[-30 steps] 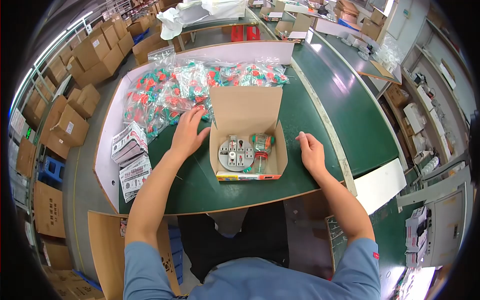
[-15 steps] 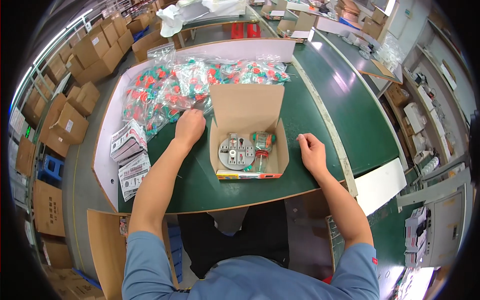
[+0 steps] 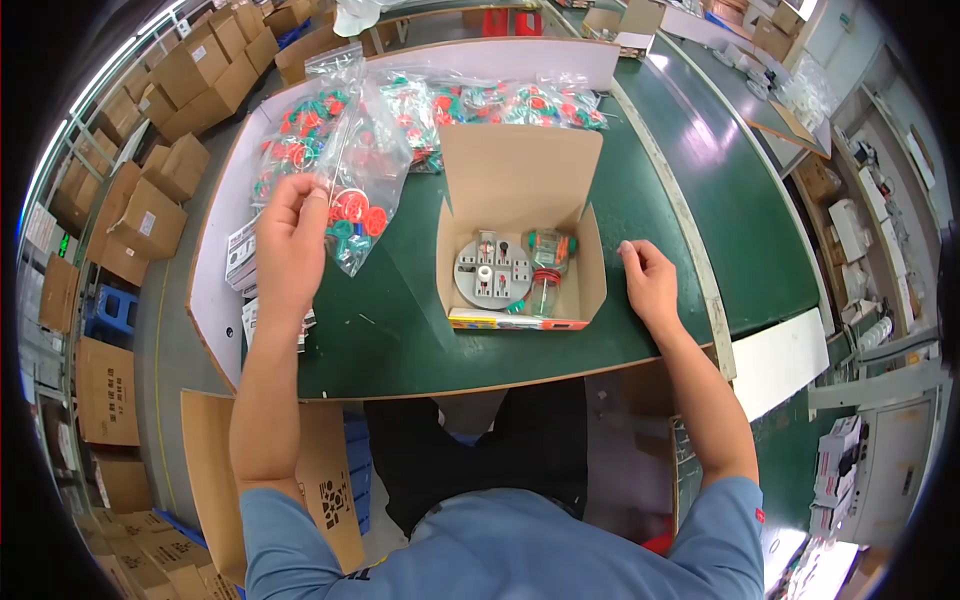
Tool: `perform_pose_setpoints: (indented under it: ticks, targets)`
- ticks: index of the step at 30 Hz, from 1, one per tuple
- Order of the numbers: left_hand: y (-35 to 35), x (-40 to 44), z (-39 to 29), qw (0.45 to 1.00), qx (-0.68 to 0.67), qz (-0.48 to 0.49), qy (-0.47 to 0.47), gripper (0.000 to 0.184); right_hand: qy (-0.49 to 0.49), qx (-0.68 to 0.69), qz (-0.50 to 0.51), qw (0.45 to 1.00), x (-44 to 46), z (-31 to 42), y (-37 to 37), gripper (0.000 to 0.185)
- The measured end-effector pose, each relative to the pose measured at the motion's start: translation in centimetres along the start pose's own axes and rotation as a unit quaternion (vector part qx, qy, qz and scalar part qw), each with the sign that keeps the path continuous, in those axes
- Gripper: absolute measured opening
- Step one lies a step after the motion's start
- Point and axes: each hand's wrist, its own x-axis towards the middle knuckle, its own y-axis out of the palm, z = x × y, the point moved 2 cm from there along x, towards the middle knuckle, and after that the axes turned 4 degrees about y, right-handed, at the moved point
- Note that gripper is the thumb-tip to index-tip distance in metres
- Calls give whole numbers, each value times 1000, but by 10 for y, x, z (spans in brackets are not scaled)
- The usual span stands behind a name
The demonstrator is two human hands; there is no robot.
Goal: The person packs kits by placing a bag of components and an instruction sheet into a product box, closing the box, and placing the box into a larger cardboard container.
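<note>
My left hand [image 3: 290,240], its fingers pinched together, holds up a clear plastic bag [image 3: 375,150] with red and green plastic parts at its bottom. The bag hangs above the green table, left of an open cardboard box [image 3: 592,270]. Inside the box lie a round grey tray [image 3: 465,288] with small parts and a clear container with a red ring [image 3: 545,288]. A green and orange piece [image 3: 550,248] sits behind that container. My right hand [image 3: 652,285] rests beside the box's right side, its fingers curled closed, and nothing shows in them.
More bags of red and green parts [image 3: 535,105] are heaped along the table's white back rim [image 3: 500,52]. Printed leaflets [image 3: 241,262] lie at the left, partly behind my left arm. A pale strip [image 3: 672,190] borders the table's right side. Cardboard cartons [image 3: 140,220] stand at far left.
My left hand has moved left and toward me from the heap, lifting a bag of parts. My right hand stays beside the box. The whole view has shifted slightly.
</note>
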Motion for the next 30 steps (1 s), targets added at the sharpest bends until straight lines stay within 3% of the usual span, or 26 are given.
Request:
perform_pose_setpoints:
  ticks: [2, 4, 5, 7, 9, 10, 12, 16, 17, 20, 22, 24, 26, 28, 30]
  targets:
    - [11, -6, -23, 999, -8, 28, 34, 18, 7, -24, 3, 1000, 3, 5, -1, 29]
    - [34, -14, -40, 982, 7, 159, 100, 13, 9, -27, 4, 1000, 4, 5, -2, 29]
    - [45, -16, -50, 982, 6, 159, 99, 13, 10, -26, 5, 1000, 4, 5, -1, 29]
    - [74, -19, -68, 941, 162, 277, 108, 6, 11, -26, 6, 1000, 1, 3, -2, 29]
    - [106, -19, -51, 909, 196, 305, 206, 16, 7, -5, 14, 1000, 0, 3, -1, 29]
    - [118, -18, -42, 909, 196, 304, 208, 16, 5, 4, 18, 1000, 0, 2, -2, 29]
    - [141, -23, -26, 785, 372, 347, 354, 22, 2, 5, 14, 1000, 0, 2, -3, 29]
    - [154, -37, 2, 745, 390, 354, 409, 25, -4, 11, 10, 1000, -1, 1, -4, 29]
    - [150, -41, 7, 745, 391, 355, 407, 25, -6, 13, 10, 1000, -1, 0, -3, 29]
    - [112, -55, -33, 829, 204, 282, 437, 39, -11, 21, 24, 999, -2, -2, -3, 29]
    - [64, -62, -44, 863, 224, 289, 348, 51, -11, 34, 24, 999, -1, -2, -6, 29]
    - [15, -75, -20, 907, 262, 240, 225, 50, -3, 57, 17, 998, 2, -2, -7, 28]
    - [-32, -88, 9, 908, 347, 192, 136, 53, 16, 97, 2, 995, 1, -1, -9, 25]
    - [-80, -111, 52, 877, 443, 146, 112, 55, -2, 145, -23, 989, -10, 9, -14, 24]
    - [-111, -119, 88, 872, 457, 140, 105, 56, -43, 243, -81, 966, -18, 31, -26, 22]
